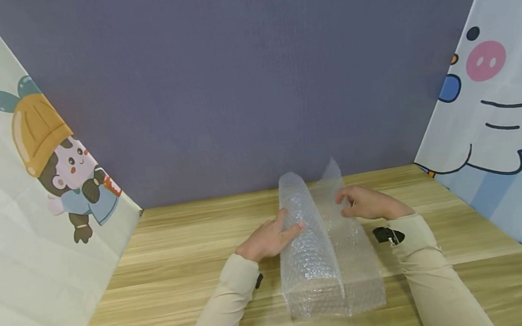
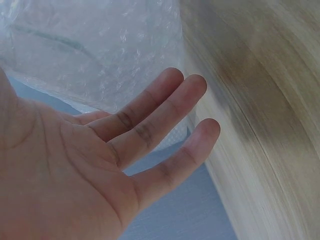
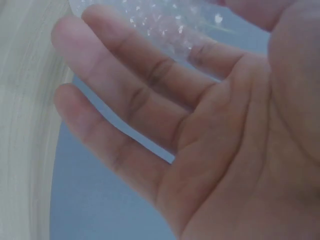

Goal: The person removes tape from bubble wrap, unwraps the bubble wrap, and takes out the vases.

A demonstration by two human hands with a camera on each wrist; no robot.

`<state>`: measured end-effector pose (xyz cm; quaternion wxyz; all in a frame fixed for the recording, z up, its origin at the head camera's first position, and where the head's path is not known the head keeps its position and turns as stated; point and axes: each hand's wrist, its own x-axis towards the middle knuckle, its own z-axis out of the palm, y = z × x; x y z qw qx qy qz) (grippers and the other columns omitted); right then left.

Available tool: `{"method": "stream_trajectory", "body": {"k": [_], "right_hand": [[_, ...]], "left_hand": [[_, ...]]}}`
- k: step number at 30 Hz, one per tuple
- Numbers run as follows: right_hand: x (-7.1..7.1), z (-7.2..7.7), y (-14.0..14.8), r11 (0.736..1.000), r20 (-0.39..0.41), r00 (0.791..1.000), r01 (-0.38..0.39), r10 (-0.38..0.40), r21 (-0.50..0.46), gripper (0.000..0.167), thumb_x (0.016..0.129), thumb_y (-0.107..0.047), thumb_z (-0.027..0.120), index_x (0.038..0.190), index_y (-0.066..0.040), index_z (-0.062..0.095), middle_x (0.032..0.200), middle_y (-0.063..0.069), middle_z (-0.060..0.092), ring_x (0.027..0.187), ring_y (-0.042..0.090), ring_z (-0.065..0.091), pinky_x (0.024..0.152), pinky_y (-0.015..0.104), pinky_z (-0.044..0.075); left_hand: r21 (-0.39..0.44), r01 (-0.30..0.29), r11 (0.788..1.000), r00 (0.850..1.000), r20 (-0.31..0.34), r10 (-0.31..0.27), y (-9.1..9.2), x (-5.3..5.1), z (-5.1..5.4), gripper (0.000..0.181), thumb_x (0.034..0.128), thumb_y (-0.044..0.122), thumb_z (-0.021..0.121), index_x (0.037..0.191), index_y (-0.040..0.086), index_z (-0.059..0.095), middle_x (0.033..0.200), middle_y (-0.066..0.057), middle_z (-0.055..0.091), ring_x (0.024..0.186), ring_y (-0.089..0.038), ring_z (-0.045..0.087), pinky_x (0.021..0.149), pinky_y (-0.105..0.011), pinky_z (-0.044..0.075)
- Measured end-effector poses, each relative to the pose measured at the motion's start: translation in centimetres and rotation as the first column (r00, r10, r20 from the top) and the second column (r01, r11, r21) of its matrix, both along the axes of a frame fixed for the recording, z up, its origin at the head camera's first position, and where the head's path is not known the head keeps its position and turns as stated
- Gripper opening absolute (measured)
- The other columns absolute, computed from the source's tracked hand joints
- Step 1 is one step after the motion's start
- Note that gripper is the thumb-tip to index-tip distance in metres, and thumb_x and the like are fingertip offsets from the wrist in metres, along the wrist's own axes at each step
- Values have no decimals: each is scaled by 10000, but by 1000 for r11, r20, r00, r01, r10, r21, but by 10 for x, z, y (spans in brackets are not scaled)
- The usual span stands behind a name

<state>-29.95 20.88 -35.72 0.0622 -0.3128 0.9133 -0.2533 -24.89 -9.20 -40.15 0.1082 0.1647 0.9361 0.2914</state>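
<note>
A length of clear bubble wrap (image 1: 311, 260) lies on the wooden table, its left part folded over in a long strip and its right part a flatter layer with a pointed far corner. My left hand (image 1: 268, 237) is at the left edge of the fold, thumb and fingers spread over it. In the left wrist view, the left hand (image 2: 125, 145) has its fingers extended beside the wrap (image 2: 110, 60). My right hand (image 1: 366, 203) is at the wrap's right edge, fingers slightly bent; the right wrist view shows the hand (image 3: 190, 125) with fingers extended near the wrap (image 3: 160, 22).
The wooden table (image 1: 182, 269) meets a dark grey-blue panel (image 1: 237, 84) at the back. Printed panels with cartoon figures stand at the left (image 1: 8, 191) and right (image 1: 505, 14). Black wrist devices sit at both cuffs.
</note>
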Motion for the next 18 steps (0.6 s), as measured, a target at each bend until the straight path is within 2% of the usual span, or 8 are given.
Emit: {"method": "stream_trajectory", "body": {"k": [5, 12, 18], "right_hand": [[-1, -1, 3, 1000, 22, 1000, 16, -15, -7, 338, 951, -144, 689, 1203, 78, 645, 1115, 190, 690, 965, 273, 620, 831, 443, 520], [-3, -6, 4, 1000, -12, 1000, 20, -20, -13, 399, 918, -191, 728, 1182, 98, 649, 1134, 219, 702, 1045, 357, 647, 894, 513, 529], [-4, -9, 4, 999, 14, 999, 40, -40, -24, 511, 913, -222, 732, 1247, 142, 602, 1230, 295, 660, 1094, 389, 644, 924, 527, 529]], "left_hand": [[4, 1, 1000, 1000, -3, -1, 0, 0, 0, 1002, 937, 838, 273, 1659, 165, 98, 1558, -193, 480, 1441, -377, 464, 1204, -522, 367], [13, 0, 1000, 1000, -12, 0, 0, 0, -1, 982, 944, 830, 267, 1659, 176, 108, 1553, -186, 489, 1430, -381, 478, 1195, -532, 375], [28, -8, 1000, 1000, -17, 8, 0, -1, -3, 979, 941, 833, 275, 1660, 189, 107, 1627, -147, 392, 1461, -364, 442, 1208, -533, 355]]}}
